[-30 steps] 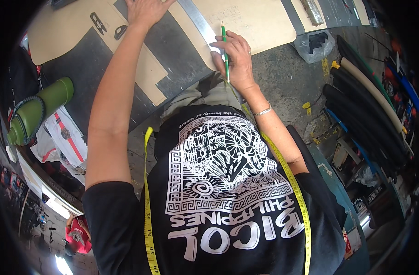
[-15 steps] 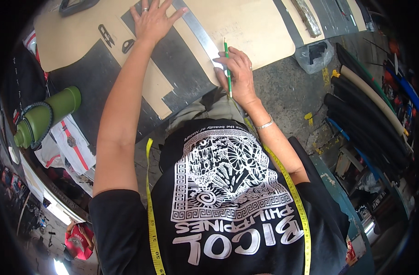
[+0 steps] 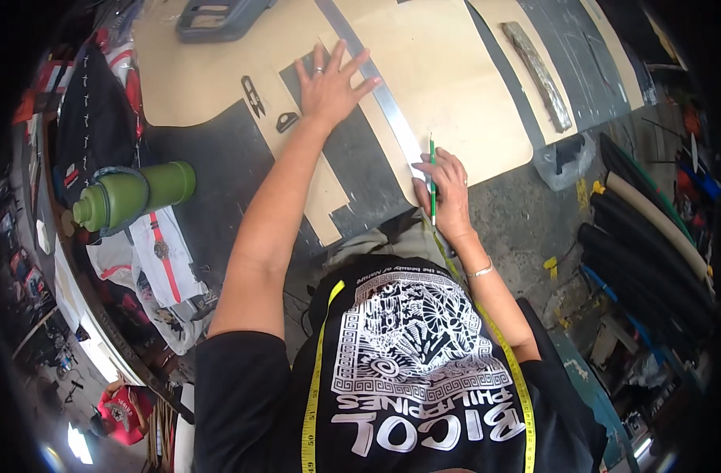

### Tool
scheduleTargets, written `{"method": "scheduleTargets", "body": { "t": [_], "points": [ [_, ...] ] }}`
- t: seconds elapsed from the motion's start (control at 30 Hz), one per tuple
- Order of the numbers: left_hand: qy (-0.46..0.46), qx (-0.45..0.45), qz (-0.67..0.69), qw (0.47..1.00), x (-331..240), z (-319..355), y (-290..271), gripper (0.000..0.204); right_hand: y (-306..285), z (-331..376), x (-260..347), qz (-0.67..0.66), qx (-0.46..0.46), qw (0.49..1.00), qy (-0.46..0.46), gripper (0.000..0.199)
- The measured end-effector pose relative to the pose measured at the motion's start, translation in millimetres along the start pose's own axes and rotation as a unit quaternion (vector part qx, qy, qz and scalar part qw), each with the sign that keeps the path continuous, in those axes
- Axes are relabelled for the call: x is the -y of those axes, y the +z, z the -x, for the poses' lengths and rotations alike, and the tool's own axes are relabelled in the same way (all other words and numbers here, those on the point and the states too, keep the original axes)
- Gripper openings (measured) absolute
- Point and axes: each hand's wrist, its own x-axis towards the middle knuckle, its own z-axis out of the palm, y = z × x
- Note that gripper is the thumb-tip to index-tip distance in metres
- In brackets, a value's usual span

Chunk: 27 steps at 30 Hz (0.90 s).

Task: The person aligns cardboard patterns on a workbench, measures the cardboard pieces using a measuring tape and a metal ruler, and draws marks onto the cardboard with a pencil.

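Note:
A long metal ruler (image 3: 387, 101) lies across tan pattern paper (image 3: 463, 87) on the dark worktable. My left hand (image 3: 329, 88) is spread flat, with fingertips on the ruler and the palm over the sheets beside it. At the ruler's near end, my right hand (image 3: 447, 189) grips a green pencil (image 3: 432, 177), its tip pointing away from me; thumb and index finger touch the ruler's end. Thread snips (image 3: 252, 96) and a small black object with a hole (image 3: 287, 121) lie on the paper to the left of my left hand.
A green bottle (image 3: 143, 193) lies at the table's left edge near a white and red cloth. A long wrapped bar (image 3: 538, 77) rests on paper to the right. Beyond the right edge hangs a plastic bag (image 3: 564, 162); black rolls (image 3: 636, 260) stand on the floor. A grey-blue handled object (image 3: 226, 20) is at the back.
The view has shifted, so the table and both hands appear lower and further right. My left hand still presses by the ruler, and the pencil stays in my right hand.

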Motion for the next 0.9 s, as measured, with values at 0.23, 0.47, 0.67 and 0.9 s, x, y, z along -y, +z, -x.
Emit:
{"method": "scheduleTargets", "body": {
  "t": [0.23,0.47,0.67,0.9],
  "points": [
    [-0.003,0.004,-0.006,1.000,3.9,-1.8,-1.2,0.071,-1.7,-6.7,4.8,-0.008,0.003,1.000,-0.006,0.040],
    [0.001,-0.014,-0.010,1.000,10.0,-4.8,1.5,0.071,-4.1,-27.1,23.5,-0.156,0.016,0.988,-0.013,0.030],
    [0.001,-0.012,-0.005,1.000,9.2,-3.7,5.0,0.070,8.9,-35.0,30.5,-0.138,0.008,0.986,0.093,0.018],
    [0.011,-0.030,-0.008,0.999,8.6,-2.6,4.1,0.069,10.5,-33.7,27.9,-0.126,0.002,0.990,0.057,0.017]
  ]
}}
